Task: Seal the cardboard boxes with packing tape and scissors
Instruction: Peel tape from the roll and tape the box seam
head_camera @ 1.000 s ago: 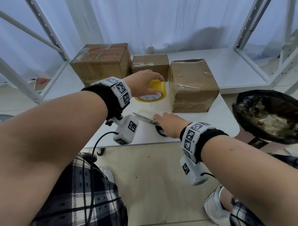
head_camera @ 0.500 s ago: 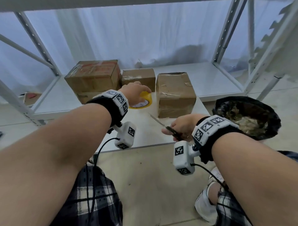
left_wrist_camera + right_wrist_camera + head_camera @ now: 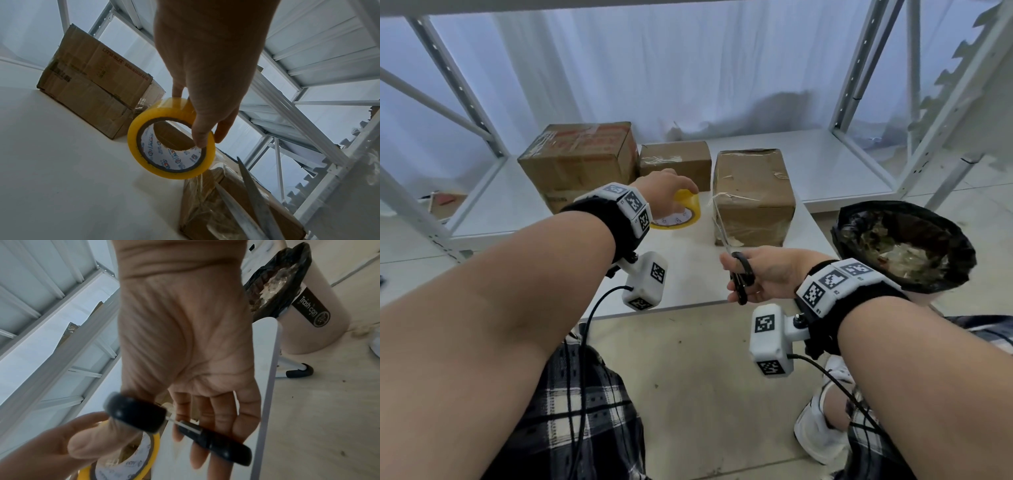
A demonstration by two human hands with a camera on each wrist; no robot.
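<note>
My left hand (image 3: 669, 190) grips the yellow tape roll (image 3: 681, 214), thumb and fingers pinching its rim (image 3: 170, 146), tilted up off the white table (image 3: 688, 274). A clear strip runs from the roll to the right cardboard box (image 3: 753, 195). My right hand (image 3: 774, 274) holds black-handled scissors (image 3: 739, 277) near the table's front edge, thumb through one loop (image 3: 133, 412). Their blades (image 3: 252, 194) stand apart and point at that box's near left corner. A large box (image 3: 582, 161) and a small box (image 3: 676, 161) stand behind the roll.
A bin lined with a black bag (image 3: 900, 246), labelled trash can (image 3: 308, 308), stands right of the table. White metal shelving (image 3: 859, 85) frames the back and both sides, with a low shelf behind the boxes. My knees are below the table edge.
My right hand picked the scissors up off the table and turned their blades toward the right box. My left hand stayed on the tape roll and tipped it up.
</note>
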